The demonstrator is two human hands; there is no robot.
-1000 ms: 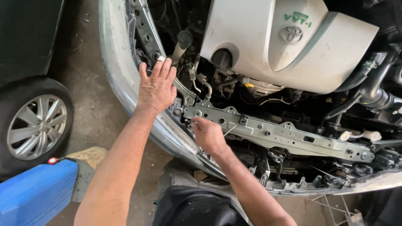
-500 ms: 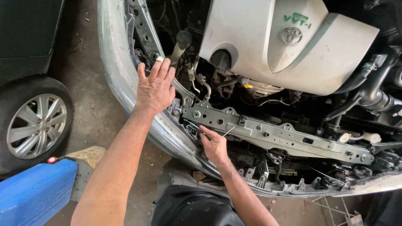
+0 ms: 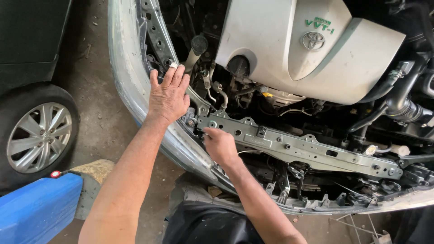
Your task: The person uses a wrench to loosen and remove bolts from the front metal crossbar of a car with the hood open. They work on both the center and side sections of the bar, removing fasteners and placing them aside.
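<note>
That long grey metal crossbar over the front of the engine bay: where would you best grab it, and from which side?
Probably the crossbar at its bare middle stretch, coming from above and the front. It lies flat and narrow enough to wrap, while its left end is crowded by the right hand and brackets.

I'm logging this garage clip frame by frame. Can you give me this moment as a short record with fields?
setting: open engine bay of a car, seen from above
left hand: flat, fingers spread, resting on the front frame beside the silver bumper
right hand: fingers at the left end of the grey metal crossbar; whether it holds anything cannot be told
behind: silver engine cover
left edge: alloy wheel, blue container
</note>
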